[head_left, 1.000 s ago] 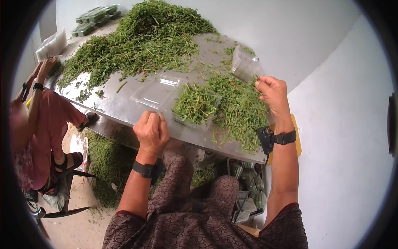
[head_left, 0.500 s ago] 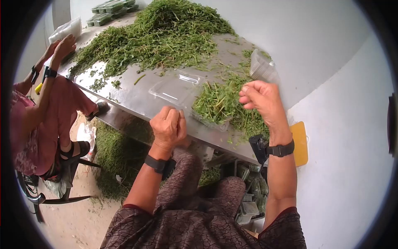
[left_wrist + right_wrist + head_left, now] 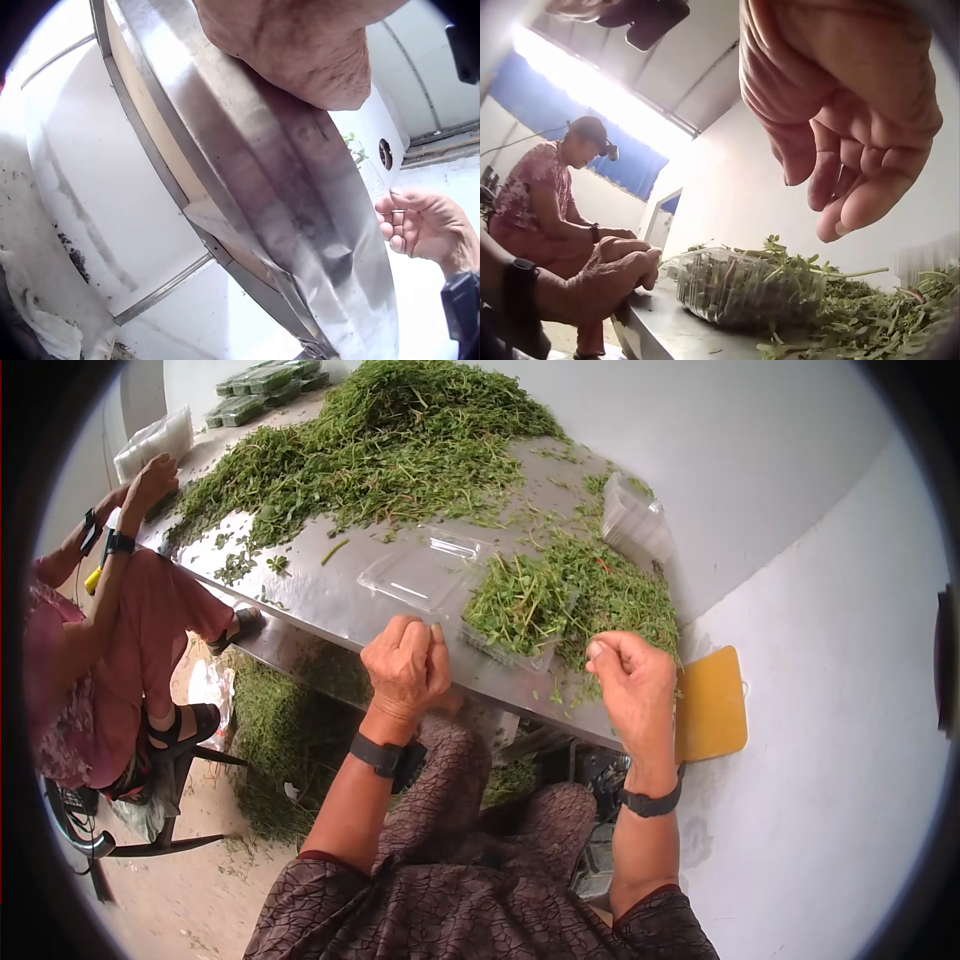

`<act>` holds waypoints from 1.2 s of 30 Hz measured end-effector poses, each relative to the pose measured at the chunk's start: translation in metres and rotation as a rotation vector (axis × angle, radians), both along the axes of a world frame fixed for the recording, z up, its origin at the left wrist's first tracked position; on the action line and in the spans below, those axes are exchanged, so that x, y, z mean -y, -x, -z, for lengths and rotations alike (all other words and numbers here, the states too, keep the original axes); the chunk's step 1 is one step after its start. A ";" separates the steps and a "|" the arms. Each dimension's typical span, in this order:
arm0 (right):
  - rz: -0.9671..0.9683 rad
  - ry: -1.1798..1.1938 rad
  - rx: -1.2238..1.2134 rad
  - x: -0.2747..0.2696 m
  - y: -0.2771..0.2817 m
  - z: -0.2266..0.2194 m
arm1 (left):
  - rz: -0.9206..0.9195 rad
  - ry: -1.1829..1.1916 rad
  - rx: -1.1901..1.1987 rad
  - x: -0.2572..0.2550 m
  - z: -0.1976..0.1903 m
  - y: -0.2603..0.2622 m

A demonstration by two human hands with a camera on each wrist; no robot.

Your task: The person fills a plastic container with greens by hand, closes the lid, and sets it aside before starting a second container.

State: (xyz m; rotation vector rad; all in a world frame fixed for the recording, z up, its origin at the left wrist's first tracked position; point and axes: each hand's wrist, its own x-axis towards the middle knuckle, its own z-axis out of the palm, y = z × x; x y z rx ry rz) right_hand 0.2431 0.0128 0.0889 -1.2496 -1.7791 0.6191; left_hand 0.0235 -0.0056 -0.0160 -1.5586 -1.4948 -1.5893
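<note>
My left hand (image 3: 405, 660) rests as a fist on the near edge of the steel table (image 3: 310, 595), holding nothing. Just right of it stands a clear clamshell tray (image 3: 515, 615) heaped with cut green herbs, its lid (image 3: 425, 572) lying open flat to the left. My right hand (image 3: 625, 680) hovers at the table edge right of the tray, fingers curled, nothing seen in them. The right wrist view shows those curled fingers (image 3: 847, 112) above the filled tray (image 3: 742, 289), with the left fist (image 3: 619, 274) beside it. Loose herbs (image 3: 620, 595) lie behind the tray.
A big herb pile (image 3: 380, 440) covers the far table. Empty clear containers (image 3: 632, 520) stand at the right by the white wall; packed ones (image 3: 265, 382) sit at the far end. A yellow board (image 3: 712, 705) hangs off the table's right. A seated person (image 3: 90, 620) works at left.
My right hand has come back from the loose herbs by the clear containers, down to the table's near edge. The left hand stays on the edge. The head view shifted slightly.
</note>
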 end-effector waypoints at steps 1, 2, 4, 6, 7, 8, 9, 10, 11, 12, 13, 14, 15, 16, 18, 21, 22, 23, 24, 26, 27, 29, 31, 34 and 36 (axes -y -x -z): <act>0.004 -0.024 0.014 0.007 0.002 0.005 | 0.004 0.001 -0.008 0.000 0.000 0.000; 0.007 -0.048 0.028 0.012 0.005 0.010 | 0.008 0.011 0.001 0.001 -0.001 0.000; 0.002 -0.035 -0.006 0.015 0.011 0.022 | 0.014 0.023 0.001 0.002 -0.002 0.000; -0.006 -0.019 -0.041 0.017 0.016 0.032 | 0.034 0.056 0.052 0.003 -0.003 0.000; -0.034 0.064 -0.135 0.017 0.019 0.035 | 0.034 0.059 0.042 0.004 -0.003 -0.001; -0.064 0.148 -0.229 0.017 0.022 0.037 | 0.040 0.079 0.073 0.004 -0.003 -0.001; -0.083 0.221 -0.288 0.019 0.026 0.035 | 0.045 0.097 0.103 0.004 -0.003 -0.001; -0.086 0.220 -0.299 0.019 0.029 0.034 | 0.042 0.097 0.092 0.004 -0.003 -0.001; -0.088 0.276 -0.362 0.018 0.031 0.034 | 0.046 0.068 0.101 0.002 -0.002 -0.002; -0.090 0.329 -0.426 0.018 0.034 0.034 | 0.051 0.038 0.108 0.001 -0.004 -0.001; -0.095 0.321 -0.438 0.017 0.035 0.035 | 0.063 0.089 0.150 0.004 -0.005 -0.002; -0.097 0.370 -0.502 0.016 0.037 0.037 | 0.062 0.083 0.140 0.007 -0.007 -0.003; -0.099 0.419 -0.566 0.015 0.039 0.039 | 0.091 0.145 0.286 0.010 -0.009 -0.004; -0.102 0.413 -0.575 0.013 0.040 0.040 | 0.121 0.208 0.433 0.013 -0.011 -0.005; -0.102 0.528 -0.733 0.009 0.042 0.042 | 0.151 0.273 0.506 0.020 -0.015 -0.005; -0.082 0.542 -0.787 0.005 0.040 0.046 | 0.214 0.345 0.726 0.022 -0.020 -0.004; -0.085 0.539 -0.790 0.006 0.039 0.044 | 0.320 0.317 0.903 0.023 -0.022 -0.004; -0.081 0.538 -0.802 0.007 0.036 0.043 | 0.428 0.288 1.081 0.025 -0.022 -0.004; -0.075 0.538 -0.814 0.008 0.034 0.042 | 0.429 0.289 1.080 0.027 -0.022 -0.004; -0.091 0.535 -0.813 0.010 0.027 0.042 | 0.605 0.215 1.256 0.034 -0.023 -0.004; -0.108 0.532 -0.809 0.011 0.024 0.043 | 0.646 0.208 1.267 0.038 -0.025 -0.005; -0.143 0.523 -0.794 0.013 0.017 0.048 | 0.661 0.167 1.234 0.044 -0.027 -0.009; -0.181 0.510 -0.779 0.015 0.012 0.050 | 0.675 0.121 1.199 0.045 -0.026 -0.012; -0.190 0.490 -0.764 0.018 0.009 0.050 | 0.659 0.063 1.079 0.046 -0.022 -0.015; -0.189 0.468 -0.694 0.018 0.009 0.049 | 0.697 0.054 0.910 0.044 -0.017 -0.016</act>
